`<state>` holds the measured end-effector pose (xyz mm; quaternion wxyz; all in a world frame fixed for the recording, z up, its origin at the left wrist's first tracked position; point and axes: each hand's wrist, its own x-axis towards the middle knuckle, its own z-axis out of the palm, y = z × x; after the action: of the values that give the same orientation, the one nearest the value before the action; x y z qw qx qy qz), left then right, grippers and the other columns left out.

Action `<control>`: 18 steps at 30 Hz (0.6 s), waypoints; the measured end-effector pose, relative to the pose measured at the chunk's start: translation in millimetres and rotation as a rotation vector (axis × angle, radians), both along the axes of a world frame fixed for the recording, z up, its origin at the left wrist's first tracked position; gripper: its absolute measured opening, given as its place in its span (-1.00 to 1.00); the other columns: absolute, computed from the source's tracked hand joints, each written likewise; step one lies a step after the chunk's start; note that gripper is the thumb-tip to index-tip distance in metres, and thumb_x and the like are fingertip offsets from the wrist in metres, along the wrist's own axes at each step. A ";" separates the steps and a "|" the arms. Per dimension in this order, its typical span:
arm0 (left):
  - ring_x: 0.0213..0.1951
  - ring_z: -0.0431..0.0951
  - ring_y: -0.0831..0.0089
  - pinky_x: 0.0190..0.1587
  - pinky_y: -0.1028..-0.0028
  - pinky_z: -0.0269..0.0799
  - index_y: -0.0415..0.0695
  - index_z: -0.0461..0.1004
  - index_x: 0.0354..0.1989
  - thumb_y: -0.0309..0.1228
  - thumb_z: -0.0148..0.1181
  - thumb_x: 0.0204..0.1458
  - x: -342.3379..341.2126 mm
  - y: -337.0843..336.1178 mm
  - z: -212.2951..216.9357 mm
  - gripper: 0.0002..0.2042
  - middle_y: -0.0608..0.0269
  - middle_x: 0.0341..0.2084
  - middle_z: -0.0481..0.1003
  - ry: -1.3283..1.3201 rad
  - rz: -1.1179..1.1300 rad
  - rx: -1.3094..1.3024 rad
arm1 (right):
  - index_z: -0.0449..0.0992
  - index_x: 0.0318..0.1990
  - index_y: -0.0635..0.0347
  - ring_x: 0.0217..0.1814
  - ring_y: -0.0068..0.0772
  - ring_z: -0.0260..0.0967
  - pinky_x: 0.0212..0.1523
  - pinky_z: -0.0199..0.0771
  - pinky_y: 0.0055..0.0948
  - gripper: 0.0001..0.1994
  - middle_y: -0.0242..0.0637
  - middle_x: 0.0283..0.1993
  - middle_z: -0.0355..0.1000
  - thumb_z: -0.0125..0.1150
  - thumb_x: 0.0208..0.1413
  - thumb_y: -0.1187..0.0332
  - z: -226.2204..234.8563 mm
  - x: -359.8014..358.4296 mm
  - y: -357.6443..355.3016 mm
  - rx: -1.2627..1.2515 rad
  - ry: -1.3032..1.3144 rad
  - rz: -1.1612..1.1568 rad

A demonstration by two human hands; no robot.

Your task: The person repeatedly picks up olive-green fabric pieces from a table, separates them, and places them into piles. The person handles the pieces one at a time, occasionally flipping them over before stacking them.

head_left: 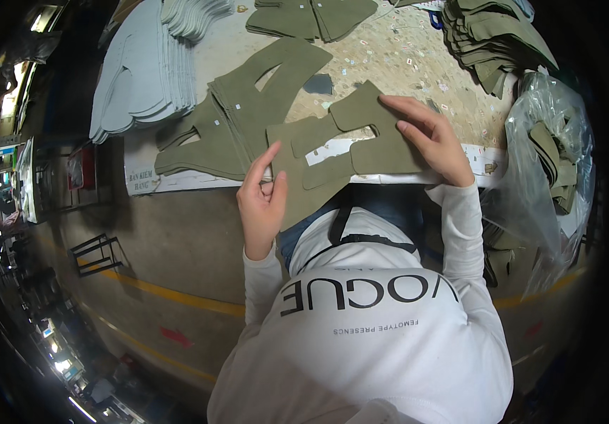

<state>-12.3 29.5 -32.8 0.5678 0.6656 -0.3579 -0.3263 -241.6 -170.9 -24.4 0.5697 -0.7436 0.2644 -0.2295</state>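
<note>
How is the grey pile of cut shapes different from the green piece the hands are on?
The grey pile is pale grey; the green piece is olive. The grey pile is many layers stacked and untouched at the table's left; the green piece lies at the front edge, with the left hand and right hand on it. Both are flat cut shapes.

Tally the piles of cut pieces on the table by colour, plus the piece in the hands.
Olive piles: 3, one beside the left hand, one top centre, one top right
Grey piles: 2
Olive piece under both hands, right hand on it: 1
Total: 6
</note>
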 end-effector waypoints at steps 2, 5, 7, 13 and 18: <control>-0.34 0.43 0.75 -0.44 0.69 0.39 -0.28 0.37 0.19 -0.72 0.00 0.11 -1.3 -7.9 1.8 -0.57 0.10 0.12 0.42 0.027 0.013 -0.002 | 0.39 0.23 0.28 0.30 -0.36 0.24 0.32 0.13 -0.46 -0.57 -0.19 0.26 0.33 -0.01 0.17 0.60 1.7 -3.4 -9.1 -0.060 0.034 -0.003; -0.33 0.45 0.72 -0.43 0.68 0.41 -0.27 0.38 0.19 -0.71 0.01 0.11 -3.7 -27.1 4.4 -0.58 0.11 0.12 0.42 -0.097 -0.037 -0.096 | 0.40 0.23 0.24 0.30 -0.39 0.24 0.31 0.14 -0.46 -0.57 -0.22 0.26 0.33 -0.01 0.18 0.60 4.2 -8.3 -25.6 -0.081 0.042 0.018; -0.34 0.45 0.72 -0.44 0.70 0.39 -0.26 0.38 0.19 -0.71 0.03 0.11 -1.2 -35.1 8.5 -0.58 0.13 0.10 0.42 -0.170 -0.050 -0.021 | 0.40 0.23 0.23 0.30 -0.39 0.24 0.31 0.15 -0.46 -0.57 -0.22 0.27 0.33 0.00 0.18 0.59 2.9 -9.9 -32.5 -0.071 0.089 0.016; -0.40 0.41 0.77 -0.51 0.74 0.30 -0.23 0.36 0.21 -0.69 0.07 0.09 4.2 -35.7 14.7 -0.54 0.18 0.10 0.41 -0.097 -0.120 0.048 | 0.43 0.21 0.21 0.25 -0.36 0.28 0.26 0.23 -0.44 -0.59 -0.25 0.17 0.39 0.05 0.18 0.56 -4.4 -15.9 -28.4 -0.022 0.064 -0.018; -0.39 0.37 0.81 -0.49 0.76 0.28 -0.21 0.27 0.28 -0.72 0.08 0.07 2.1 -27.8 16.3 -0.46 0.21 0.16 0.36 0.023 -0.160 0.068 | 0.46 0.18 0.21 0.24 -0.34 0.30 0.27 0.21 -0.43 -0.61 -0.23 0.16 0.40 0.06 0.18 0.56 -6.6 -14.7 -23.2 -0.108 0.025 -0.020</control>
<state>-10.1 1.7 -16.5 0.5208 0.6501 -0.3923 -0.3902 -256.3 -194.1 -31.0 0.5230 -0.7733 0.2662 -0.2399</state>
